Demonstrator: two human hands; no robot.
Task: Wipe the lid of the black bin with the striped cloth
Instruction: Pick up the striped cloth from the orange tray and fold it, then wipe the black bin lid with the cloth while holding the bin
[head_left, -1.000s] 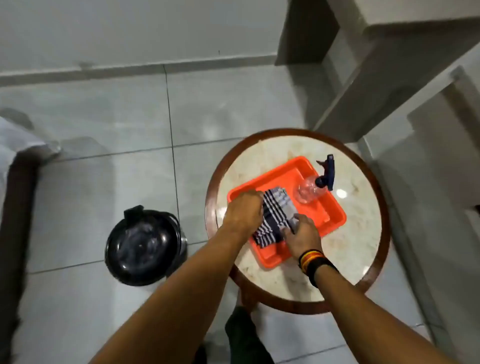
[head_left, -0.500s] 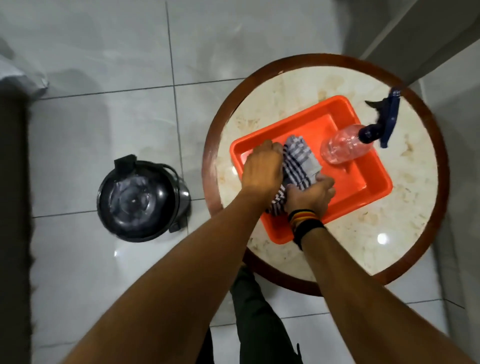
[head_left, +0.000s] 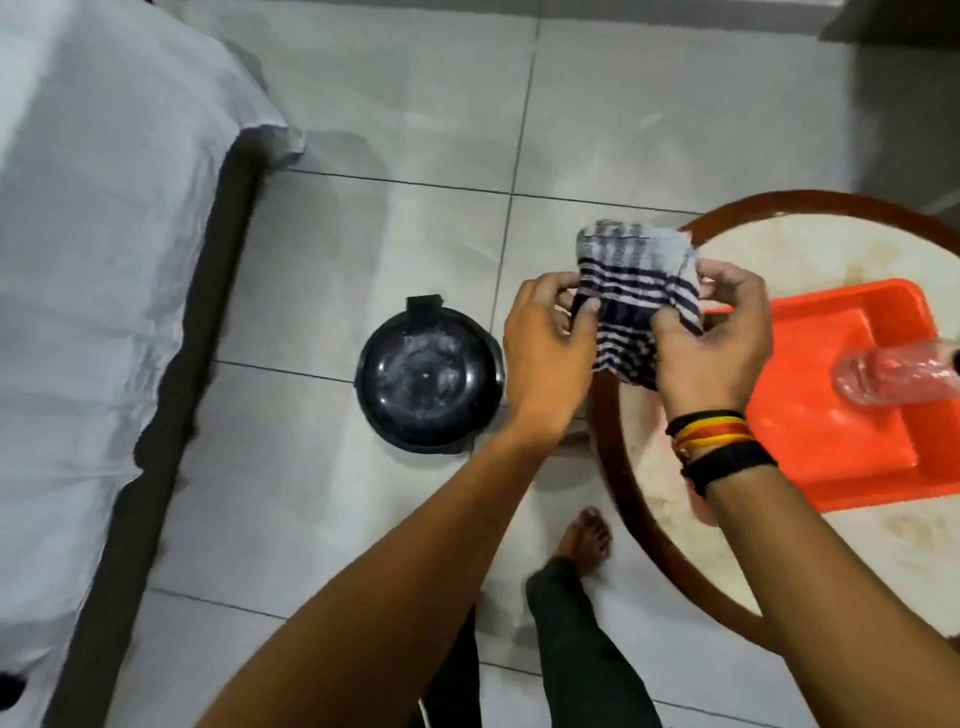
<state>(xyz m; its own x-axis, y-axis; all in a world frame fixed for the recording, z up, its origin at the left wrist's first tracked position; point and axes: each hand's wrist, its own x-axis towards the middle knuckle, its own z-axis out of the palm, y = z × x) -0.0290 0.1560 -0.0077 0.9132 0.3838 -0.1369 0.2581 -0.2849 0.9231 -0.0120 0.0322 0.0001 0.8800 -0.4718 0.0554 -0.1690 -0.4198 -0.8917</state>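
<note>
Striped cloth (head_left: 631, 301) hung bunched in the air between both hands, the left hand (head_left: 548, 348) pinching its left edge and the right hand (head_left: 714, 338) gripping its right side, above the left rim of the round table (head_left: 618, 467). Beyond the left hand, the black bin (head_left: 428, 382) stood on the tiled floor (head_left: 415, 130) just beside the table, its glossy lid streaked pale. An orange tray (head_left: 831, 426) with a clear bottle (head_left: 883, 376) lay on the table's right side.
</note>
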